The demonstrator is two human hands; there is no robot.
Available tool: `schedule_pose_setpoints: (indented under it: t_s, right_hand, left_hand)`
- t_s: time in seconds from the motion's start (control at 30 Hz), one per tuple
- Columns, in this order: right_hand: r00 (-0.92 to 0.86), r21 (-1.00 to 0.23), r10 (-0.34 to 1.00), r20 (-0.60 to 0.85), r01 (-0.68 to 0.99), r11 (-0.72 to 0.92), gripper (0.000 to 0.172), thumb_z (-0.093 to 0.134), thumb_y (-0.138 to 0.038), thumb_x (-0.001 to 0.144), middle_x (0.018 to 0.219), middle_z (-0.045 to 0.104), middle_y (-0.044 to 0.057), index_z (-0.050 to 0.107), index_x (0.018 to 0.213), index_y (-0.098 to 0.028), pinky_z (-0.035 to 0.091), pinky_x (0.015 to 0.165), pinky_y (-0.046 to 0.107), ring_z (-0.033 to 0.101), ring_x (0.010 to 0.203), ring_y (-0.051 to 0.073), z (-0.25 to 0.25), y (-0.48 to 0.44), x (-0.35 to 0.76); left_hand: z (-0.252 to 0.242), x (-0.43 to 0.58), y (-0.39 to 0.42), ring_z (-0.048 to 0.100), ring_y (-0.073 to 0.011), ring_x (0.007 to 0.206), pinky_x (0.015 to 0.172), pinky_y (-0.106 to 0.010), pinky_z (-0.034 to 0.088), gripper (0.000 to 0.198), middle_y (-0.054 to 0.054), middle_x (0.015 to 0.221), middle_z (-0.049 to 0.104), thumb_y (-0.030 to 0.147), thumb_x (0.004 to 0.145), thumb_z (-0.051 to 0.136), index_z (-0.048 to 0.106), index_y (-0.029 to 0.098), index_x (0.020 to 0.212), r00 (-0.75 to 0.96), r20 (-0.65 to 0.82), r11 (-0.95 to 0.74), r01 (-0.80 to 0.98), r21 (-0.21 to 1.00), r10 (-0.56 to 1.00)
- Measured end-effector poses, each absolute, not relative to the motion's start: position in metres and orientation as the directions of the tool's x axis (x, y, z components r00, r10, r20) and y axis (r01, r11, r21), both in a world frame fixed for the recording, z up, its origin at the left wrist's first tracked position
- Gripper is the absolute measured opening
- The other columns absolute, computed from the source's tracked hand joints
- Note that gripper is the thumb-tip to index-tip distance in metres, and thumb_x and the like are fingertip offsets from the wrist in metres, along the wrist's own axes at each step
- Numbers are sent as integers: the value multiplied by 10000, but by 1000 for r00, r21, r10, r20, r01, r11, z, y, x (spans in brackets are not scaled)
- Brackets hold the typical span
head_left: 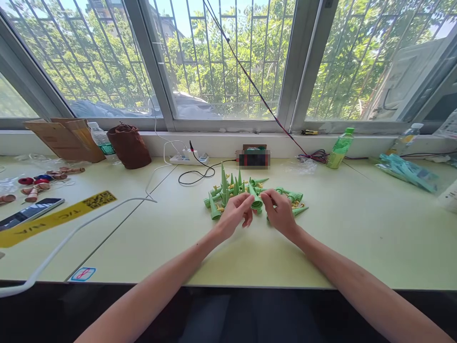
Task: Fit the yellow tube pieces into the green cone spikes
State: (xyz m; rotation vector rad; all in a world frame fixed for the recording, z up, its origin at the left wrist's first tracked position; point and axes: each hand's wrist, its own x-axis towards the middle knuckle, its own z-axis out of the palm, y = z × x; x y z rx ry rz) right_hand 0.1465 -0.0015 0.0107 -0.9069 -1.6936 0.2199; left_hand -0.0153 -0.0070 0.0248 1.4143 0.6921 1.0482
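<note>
My left hand (pixel 235 216) pinches a green plastic cone (pixel 256 202) between thumb and fingers, its open wide end tilted toward me. Close beside it on the right, my right hand (pixel 280 212) has thumb and fingertips pressed together near the cone's rim. Whatever those fingertips hold, if anything, is too small to make out. Behind and around both hands lies a pile of similar green cones (pixel 224 185), some upright and some on their sides. Small yellow pieces (pixel 295 205) lie among them, and my hands hide part of the pile.
A power strip (pixel 189 158) and a box-like device with a blurred front (pixel 253 158) stand at the back. A green bottle (pixel 340 148) is at back right, plastic packets (pixel 409 171) farther right. A brown bag (pixel 129 146), a phone (pixel 30 213) and a white cable (pixel 89 224) are on the left.
</note>
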Motion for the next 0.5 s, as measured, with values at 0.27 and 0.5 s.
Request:
schedule_pose_setpoints:
  t_s: [0.27,0.5]
  right_hand:
    - [-69,-579,678,732,463,671,365,432,-339,979,509,340,-69,414,640,-205,288,495,230,302,458,89,16,-3,149]
    - [-67,-561,669,740,488,669,400,415,-367,985,504,327,-64,386,620,-206,274,486,235,293,457,90,18,-3,150]
  left_hand:
    - [28,-18,-9,467,-67,397,388,-180,328,340,58,548,487,500,916,530,454,177,840,478,243,-236,-75,969,844]
    - [20,-18,-8,453,-47,439,416,-180,361,292,59,670,453,456,911,556,436,192,941,457,359,-420,37,907,814]
